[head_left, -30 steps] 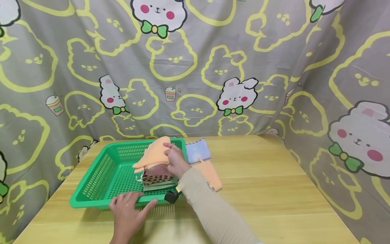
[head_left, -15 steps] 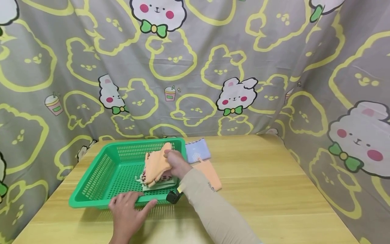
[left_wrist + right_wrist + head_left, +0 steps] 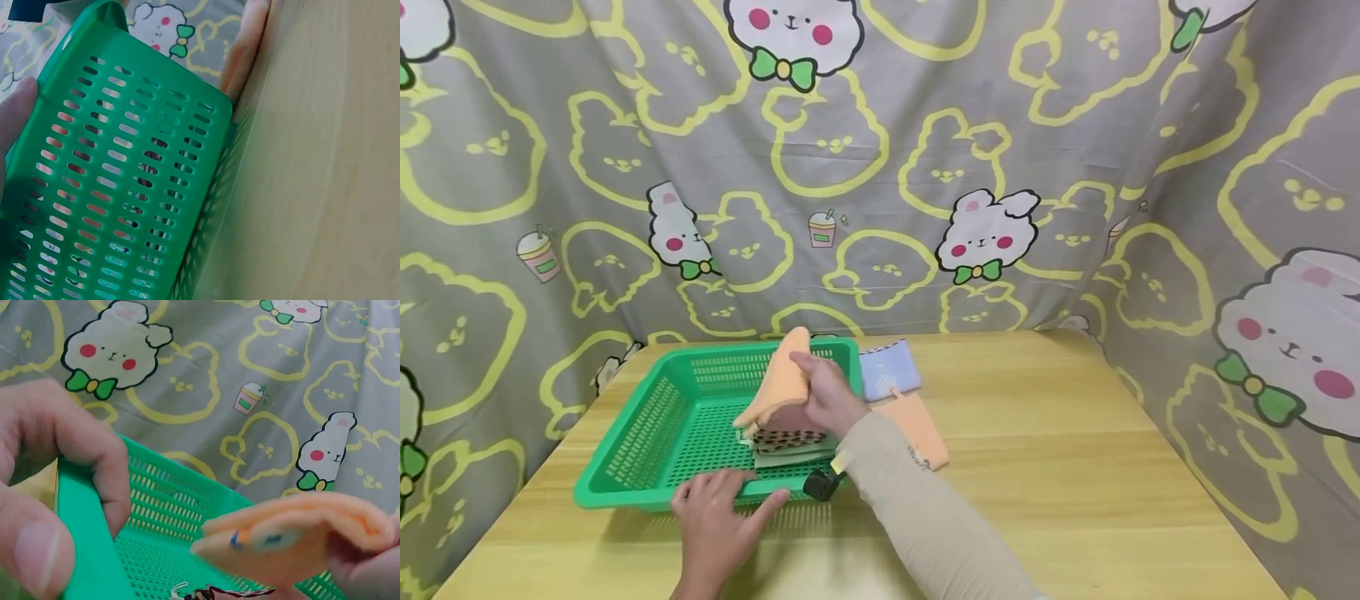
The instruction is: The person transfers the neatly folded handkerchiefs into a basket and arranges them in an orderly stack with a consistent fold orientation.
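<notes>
My right hand (image 3: pixel 829 392) pinches a folded peach-orange towel (image 3: pixel 781 382) by its right side, over the green plastic basket (image 3: pixel 625 433). In the right wrist view the towel (image 3: pixel 275 537) shows its folded layers and a small label. Below it in the basket, a stack of folded cloths has a brown-patterned one (image 3: pixel 786 442) above a pale green one (image 3: pixel 793 457). My left hand (image 3: pixel 718 517) grips the basket's front rim. Its fingers curl over the rim with the thumb outside, as the right wrist view shows.
Just right of the basket on the wooden table (image 3: pixel 1060 467) lie a folded lilac cloth (image 3: pixel 891 371) and another peach-orange towel (image 3: pixel 917 429) with a loop. A grey patterned curtain (image 3: pixel 865 167) hangs behind the table and along its right side.
The peach-orange towel dipped onto the stack half a second ago. Now my right hand has raised it again, its top edge tilted upward. My left hand stays on the rim.
</notes>
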### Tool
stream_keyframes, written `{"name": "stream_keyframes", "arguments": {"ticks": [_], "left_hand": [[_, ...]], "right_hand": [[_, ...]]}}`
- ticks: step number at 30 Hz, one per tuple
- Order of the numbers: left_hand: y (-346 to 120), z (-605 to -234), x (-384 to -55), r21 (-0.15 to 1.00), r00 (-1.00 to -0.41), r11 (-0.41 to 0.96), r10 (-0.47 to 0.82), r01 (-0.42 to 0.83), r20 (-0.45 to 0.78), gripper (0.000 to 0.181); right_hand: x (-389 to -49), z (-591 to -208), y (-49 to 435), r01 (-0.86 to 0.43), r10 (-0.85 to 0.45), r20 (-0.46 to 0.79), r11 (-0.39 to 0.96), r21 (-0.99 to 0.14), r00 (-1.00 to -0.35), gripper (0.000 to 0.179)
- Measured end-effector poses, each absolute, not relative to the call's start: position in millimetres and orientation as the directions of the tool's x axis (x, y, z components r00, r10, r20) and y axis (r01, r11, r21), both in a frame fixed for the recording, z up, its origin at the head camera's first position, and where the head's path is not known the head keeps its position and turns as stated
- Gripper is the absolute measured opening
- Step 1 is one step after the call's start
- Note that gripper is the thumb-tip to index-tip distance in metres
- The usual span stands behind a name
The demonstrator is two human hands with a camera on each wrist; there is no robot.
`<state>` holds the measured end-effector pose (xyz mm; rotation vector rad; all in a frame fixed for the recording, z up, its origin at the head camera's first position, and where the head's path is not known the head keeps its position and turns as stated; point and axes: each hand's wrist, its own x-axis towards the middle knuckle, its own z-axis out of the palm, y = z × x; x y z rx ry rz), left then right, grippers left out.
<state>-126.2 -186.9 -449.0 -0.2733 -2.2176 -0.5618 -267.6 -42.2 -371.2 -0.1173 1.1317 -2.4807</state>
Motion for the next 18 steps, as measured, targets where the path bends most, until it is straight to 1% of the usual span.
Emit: {"name": "stream_keyframes", "arguments": {"ticks": [2, 4, 8, 13, 18], "left_hand": [[-186, -449, -127, 0.296, -0.637, 0.875, 0.018, 0.383, 0.77, 0.06], [-185, -449, -128, 0.292, -0.636, 0.875, 0.024, 0.387, 0.772, 0.06], [-185, -448, -127, 0.295, -0.646, 0.877, 0.023, 0.38, 0.763, 0.059], [-186, -447, -126, 0.305, -0.659, 0.875, 0.02, 0.375, 0.752, 0.058], [-186, -448, -126, 0.321, -0.673, 0.875, 0.007, 0.361, 0.739, 0.057]], "right_hand": [[-269, -371, -43, 0.325, -0.388, -0.079, -0.622, -0.712, -0.918, 0.046], [-270, -373, -41, 0.35, -0.392, -0.115, -0.606, -0.715, -0.913, 0.046], [-271, -378, -35, 0.43, -0.426, -0.222, -0.492, -0.757, -0.877, 0.044], [-271, -381, -30, 0.473, -0.419, -0.309, -0.375, -0.797, -0.854, 0.042], [-270, -381, -28, 0.506, -0.424, -0.361, -0.306, -0.806, -0.831, 0.052]]}}
